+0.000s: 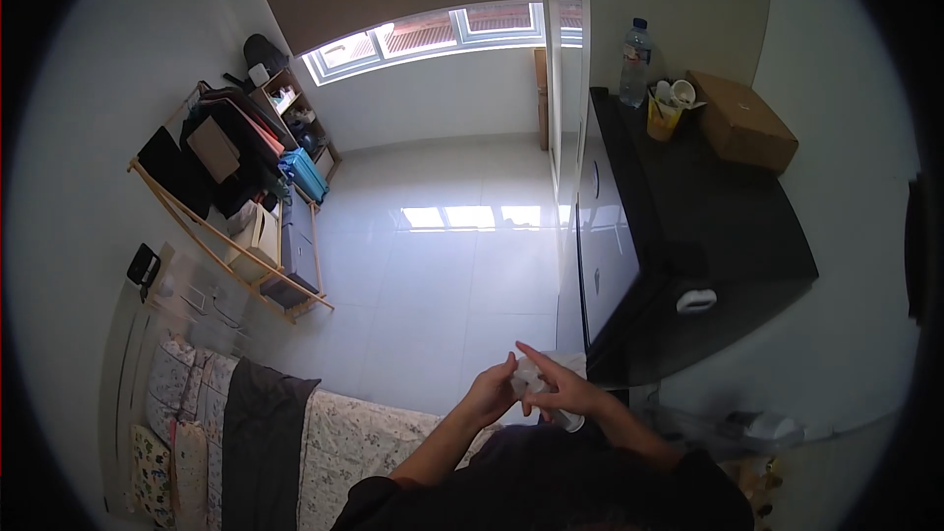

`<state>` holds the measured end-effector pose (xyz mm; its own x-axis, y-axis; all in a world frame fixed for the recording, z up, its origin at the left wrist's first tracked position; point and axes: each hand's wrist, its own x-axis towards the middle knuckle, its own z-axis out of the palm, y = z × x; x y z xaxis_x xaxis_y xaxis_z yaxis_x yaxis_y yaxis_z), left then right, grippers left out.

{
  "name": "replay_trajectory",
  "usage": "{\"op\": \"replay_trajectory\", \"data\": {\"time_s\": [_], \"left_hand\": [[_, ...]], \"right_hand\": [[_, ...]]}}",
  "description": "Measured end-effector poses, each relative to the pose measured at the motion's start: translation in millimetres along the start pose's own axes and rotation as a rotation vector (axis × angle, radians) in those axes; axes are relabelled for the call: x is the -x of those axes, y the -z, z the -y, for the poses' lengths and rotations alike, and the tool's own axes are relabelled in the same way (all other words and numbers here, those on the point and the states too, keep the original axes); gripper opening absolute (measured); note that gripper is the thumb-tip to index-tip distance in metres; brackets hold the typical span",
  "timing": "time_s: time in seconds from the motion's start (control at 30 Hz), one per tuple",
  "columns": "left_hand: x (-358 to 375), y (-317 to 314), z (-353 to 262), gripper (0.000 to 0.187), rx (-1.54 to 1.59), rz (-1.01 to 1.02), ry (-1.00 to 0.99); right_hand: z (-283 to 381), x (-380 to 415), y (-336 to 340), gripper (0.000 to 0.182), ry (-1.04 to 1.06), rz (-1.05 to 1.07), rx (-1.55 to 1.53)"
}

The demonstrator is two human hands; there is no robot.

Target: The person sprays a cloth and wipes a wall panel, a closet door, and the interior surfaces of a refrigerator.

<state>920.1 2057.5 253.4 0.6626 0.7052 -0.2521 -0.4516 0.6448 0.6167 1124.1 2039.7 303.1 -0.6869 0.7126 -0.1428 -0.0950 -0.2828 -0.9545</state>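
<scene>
Hands [489,395] [573,392] angle inward, together holding a whitish object [528,377].

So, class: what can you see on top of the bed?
Patterned pillows and a dark grey blanket across a floral sheet. Whatever lies beneath the blanket is covered. The black shirt hides some sheet.

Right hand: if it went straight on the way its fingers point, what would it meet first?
Probably the whitish item between the hands, which the right hand seems to touch, then the left hand beyond it. Depth and exact contact are unclear from this view.
</scene>
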Motion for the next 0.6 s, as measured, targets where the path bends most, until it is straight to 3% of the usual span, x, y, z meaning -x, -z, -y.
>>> {"op": "replay_trajectory", "data": {"time_s": [0.03,0.1,0.2,0.37,0.6], "left_hand": [[-10.3,4.4,-6.2,0.065,-0.111,0.007,-0.006],[-23.2,0.5,-21.3,0.066,-0.276,-0.002,-0.036],[-36.8,11.1,-38.0,0.064,-0.284,0.018,-0.065],[-58.4,33.8,-54.1,0.060,-0.021,-0.182,-0.072],[-93.6,98.0,-120.8,0.060,0.060,-0.035,-0.063]], "right_hand": [[1.0,-8.0,15.2,0.099,-0.019,0.015,0.065],[2.4,-20.8,28.9,0.100,-0.016,0.029,0.070],[14.2,-40.1,45.6,0.102,-0.037,0.074,0.133],[36.0,-82.0,60.1,0.100,-0.119,0.081,0.178],[50.6,-160.8,79.6,0.096,-0.133,-0.030,0.217]]}}
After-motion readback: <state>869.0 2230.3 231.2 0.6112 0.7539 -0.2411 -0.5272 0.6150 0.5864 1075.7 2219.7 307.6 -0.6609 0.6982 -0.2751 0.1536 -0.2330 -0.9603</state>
